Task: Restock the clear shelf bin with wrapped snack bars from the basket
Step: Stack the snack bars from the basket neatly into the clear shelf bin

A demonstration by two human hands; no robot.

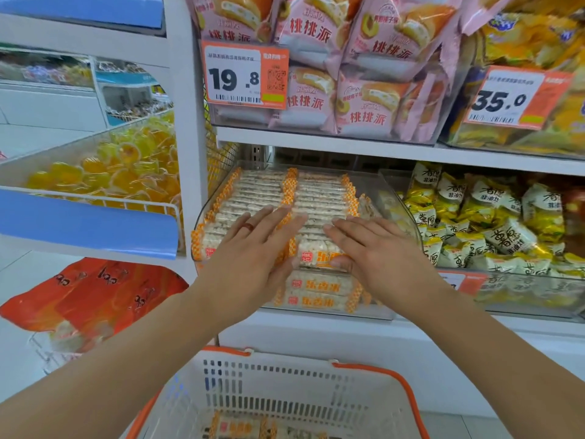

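Observation:
A clear shelf bin (384,188) on the middle shelf holds two rows of wrapped snack bars (262,191) with orange checked ends. My left hand (253,248), wearing a red ring, lies flat with straight fingers on the left row near the bin's front. My right hand (373,248) lies flat on the right row, fingers pointing left, thumb against the front bars. Below, a white basket (285,391) with an orange rim holds a few more snack bars (240,427) at its bottom.
Pink pastry packs (348,74) fill the shelf above, behind a 19.8 price tag (245,74). Yellow-white snack bags (493,223) sit in the bin to the right. A wire bin of yellow jelly cups (110,172) and orange-red bags (95,296) are on the left.

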